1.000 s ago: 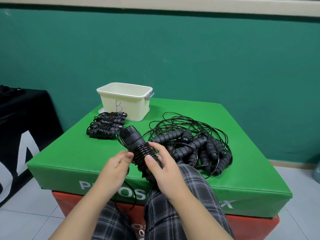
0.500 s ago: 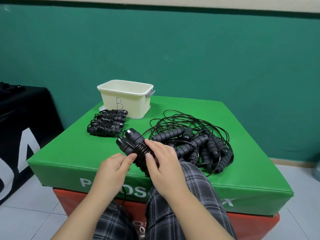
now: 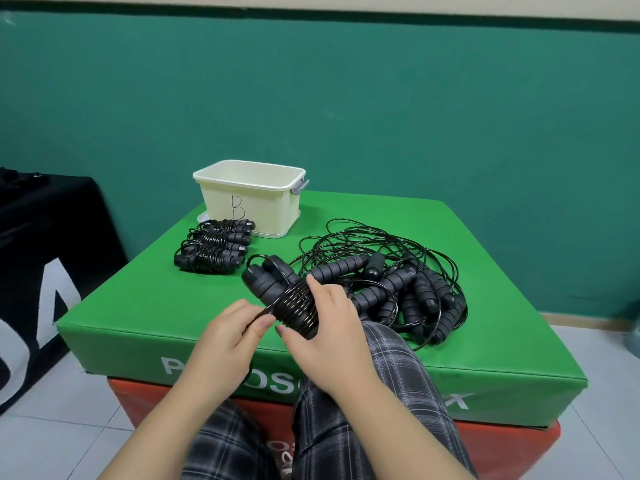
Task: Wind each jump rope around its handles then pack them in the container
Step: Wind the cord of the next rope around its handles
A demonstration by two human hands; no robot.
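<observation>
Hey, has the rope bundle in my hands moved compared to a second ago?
Yes. The rope bundle has tipped flatter, its handle ends now pointing left toward the wound ropes on the green mat.

The container [image 3: 250, 199] stands at the 11 o'clock corner of the table [image 3: 485, 341], far from the person. Just before it, toward 10 o'clock, lie the wound ropes [image 3: 213, 250], touching one another. The loose ropes [image 3: 398, 289] are heaped at 2 o'clock, well apart from the container. Near the 6 o'clock edge, between both piles, the left hand [image 3: 230, 329] and right hand [image 3: 332, 327] hold one rope bundle [image 3: 280, 296] above the table.
</observation>
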